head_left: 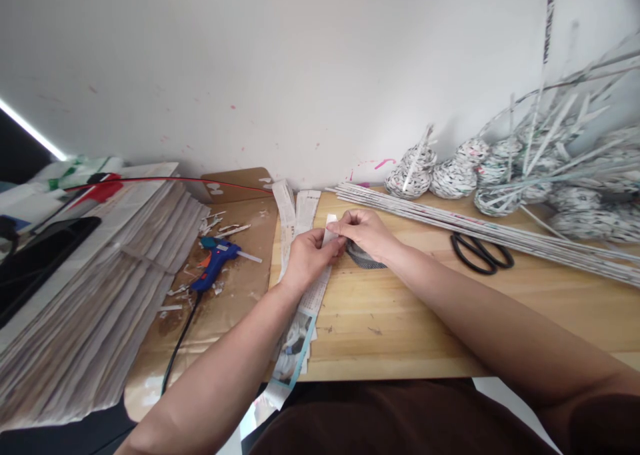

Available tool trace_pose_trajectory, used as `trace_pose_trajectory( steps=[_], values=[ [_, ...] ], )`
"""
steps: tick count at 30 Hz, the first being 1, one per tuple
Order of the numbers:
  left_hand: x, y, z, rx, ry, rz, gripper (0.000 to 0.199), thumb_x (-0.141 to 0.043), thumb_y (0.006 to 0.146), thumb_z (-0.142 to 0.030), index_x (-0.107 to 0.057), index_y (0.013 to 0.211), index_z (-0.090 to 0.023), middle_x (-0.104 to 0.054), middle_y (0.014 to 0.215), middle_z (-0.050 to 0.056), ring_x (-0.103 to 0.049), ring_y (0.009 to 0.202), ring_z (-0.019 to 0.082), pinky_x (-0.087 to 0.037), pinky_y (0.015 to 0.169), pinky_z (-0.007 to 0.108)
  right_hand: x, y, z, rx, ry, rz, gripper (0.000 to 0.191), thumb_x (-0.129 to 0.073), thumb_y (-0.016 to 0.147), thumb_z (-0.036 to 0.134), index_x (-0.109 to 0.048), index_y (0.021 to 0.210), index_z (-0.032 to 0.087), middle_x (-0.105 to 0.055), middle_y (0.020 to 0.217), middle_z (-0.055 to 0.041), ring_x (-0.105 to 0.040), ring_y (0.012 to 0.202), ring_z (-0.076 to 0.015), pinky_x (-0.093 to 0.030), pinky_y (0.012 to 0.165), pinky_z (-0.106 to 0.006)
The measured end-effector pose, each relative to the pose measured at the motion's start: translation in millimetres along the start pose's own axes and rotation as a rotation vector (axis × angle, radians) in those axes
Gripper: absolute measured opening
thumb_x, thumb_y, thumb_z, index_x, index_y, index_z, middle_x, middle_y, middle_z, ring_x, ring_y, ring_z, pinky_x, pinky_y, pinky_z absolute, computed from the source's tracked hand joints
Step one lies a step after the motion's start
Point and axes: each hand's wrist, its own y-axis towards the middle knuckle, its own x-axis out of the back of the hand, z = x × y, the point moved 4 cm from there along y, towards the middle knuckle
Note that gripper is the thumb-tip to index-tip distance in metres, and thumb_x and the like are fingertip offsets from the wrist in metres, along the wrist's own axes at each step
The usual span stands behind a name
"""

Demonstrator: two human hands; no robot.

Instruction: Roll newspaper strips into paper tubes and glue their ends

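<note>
A long newspaper strip (314, 296) runs from the table's front edge up to both hands, its lower end hanging over the edge. My left hand (313, 251) pinches the strip near its top end, fingers closed. Beside it my right hand (363, 231) is closed on the strip's upper tip, the fingertips of both hands almost touching. More newspaper strips (306, 208) lie flat under and behind my left hand. A dark, mesh-like round object (366, 259) rests on the table, partly hidden beneath my right hand.
At left are a blue glue gun (215, 267) on brown cardboard (250, 288) and a tall newspaper stack (115, 295). Rolled paper sticks (450, 220), black-handled scissors (480, 253) and several woven paper shapes (455, 168) lie at right. A white wall (300, 75) stands behind.
</note>
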Motion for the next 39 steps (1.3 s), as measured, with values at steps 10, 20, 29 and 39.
trace_pose_trajectory(
  steps=[10, 20, 29, 39],
  values=[
    [3.6, 2.6, 0.4, 0.024, -0.124, -0.030, 0.029, -0.072, 0.072, -0.041, -0.064, 0.079, -0.013, -0.067, 0.068, 0.003, -0.062, 0.060, 0.013, -0.055, 0.057, 0.025, -3.9, -2.1, 4.9, 0.047, -0.041, 0.123, 0.030, -0.081, 0.064, 0.037, -0.063, 0.072, 0.015, -0.062, 0.057, 0.0017, -0.057, 0.047, -0.0113, -0.047, 0.047, -0.024],
    [2.9, 4.1, 3.9, 0.014, -0.116, -0.011, 0.030, -0.074, 0.070, -0.041, -0.068, 0.079, -0.013, -0.069, 0.073, 0.004, -0.065, 0.069, 0.016, -0.055, 0.064, 0.027, -0.8, -1.8, 3.5, 0.032, -0.012, 0.059, 0.028, -0.081, 0.062, 0.037, -0.065, 0.064, 0.014, -0.062, 0.054, 0.0000, -0.056, 0.048, -0.0121, -0.046, 0.048, -0.026],
    [1.0, 3.2, 6.2, -0.047, -0.076, -0.013, 0.030, -0.071, 0.073, -0.043, -0.072, 0.077, -0.013, -0.068, 0.072, 0.004, -0.062, 0.068, 0.015, -0.053, 0.064, 0.026, -3.3, -3.2, 3.5, 0.013, -0.004, 0.001, 0.035, -0.085, 0.056, 0.036, -0.057, 0.060, 0.015, -0.058, 0.051, 0.0027, -0.053, 0.047, -0.0097, -0.042, 0.046, -0.023],
    [0.0, 2.7, 4.4, -0.041, -0.107, 0.075, 0.027, -0.065, 0.078, -0.041, -0.070, 0.077, -0.015, -0.067, 0.076, 0.003, -0.064, 0.075, 0.017, -0.057, 0.069, 0.030, -2.2, -3.4, 6.1, 0.011, -0.033, 0.168, 0.029, -0.080, 0.065, 0.038, -0.067, 0.075, 0.014, -0.063, 0.063, 0.0001, -0.055, 0.049, -0.0091, -0.043, 0.045, -0.022]
  ],
)
